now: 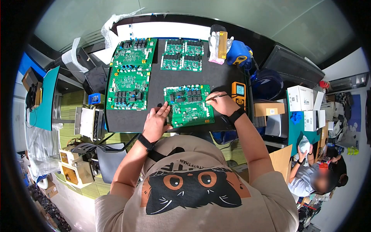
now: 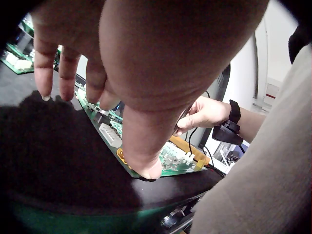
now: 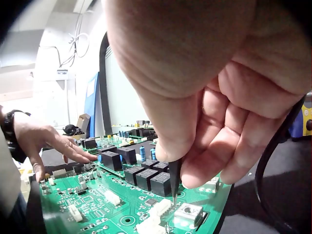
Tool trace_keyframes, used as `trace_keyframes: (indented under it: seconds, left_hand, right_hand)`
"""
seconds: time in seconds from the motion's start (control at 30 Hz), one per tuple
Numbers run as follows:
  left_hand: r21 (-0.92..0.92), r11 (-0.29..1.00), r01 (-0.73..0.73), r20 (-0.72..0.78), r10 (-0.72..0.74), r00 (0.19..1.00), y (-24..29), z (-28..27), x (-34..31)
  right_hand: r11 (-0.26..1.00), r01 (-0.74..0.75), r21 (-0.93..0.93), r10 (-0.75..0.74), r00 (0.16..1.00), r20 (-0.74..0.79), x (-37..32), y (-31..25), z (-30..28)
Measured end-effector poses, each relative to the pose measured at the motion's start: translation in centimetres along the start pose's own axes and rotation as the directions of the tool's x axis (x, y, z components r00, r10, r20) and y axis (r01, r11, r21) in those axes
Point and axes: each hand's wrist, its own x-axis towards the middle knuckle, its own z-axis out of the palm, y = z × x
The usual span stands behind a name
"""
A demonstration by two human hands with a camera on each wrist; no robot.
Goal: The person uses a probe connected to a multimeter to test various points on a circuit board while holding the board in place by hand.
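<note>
The left hand [image 1: 156,120] lies at the near-left of a large green rectangular circuit board [image 1: 189,110], its fingers loosely straight and slightly spread, a fingertip at the board's left edge and the thumb pointing down on the near corner. Its forearm slants forward and inward. The right hand [image 1: 224,105], bent inward at the wrist over the board's right side, pinches a slim dark pointed tool [image 3: 175,178] between thumb and fingers. The tool points steeply down below that hand, among white plastic connectors [image 3: 160,208]; whether its tip touches is unclear. Just right of this hand stands an orange handheld meter [image 1: 234,90]; four small green circuit boards [image 1: 170,63] lie beyond both hands.
</note>
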Motion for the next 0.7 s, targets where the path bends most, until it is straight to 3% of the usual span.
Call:
trace_keyframes:
  seconds: [0.7]
  left_hand:
    - [0.027, 0.999, -0.032, -0.041, 0.033, 0.999, -0.67, 0.78, -0.07]
  right_hand:
    - [0.999, -0.044, -0.028, 0.044, 0.999, -0.007, -0.42, -0.39, -0.36]
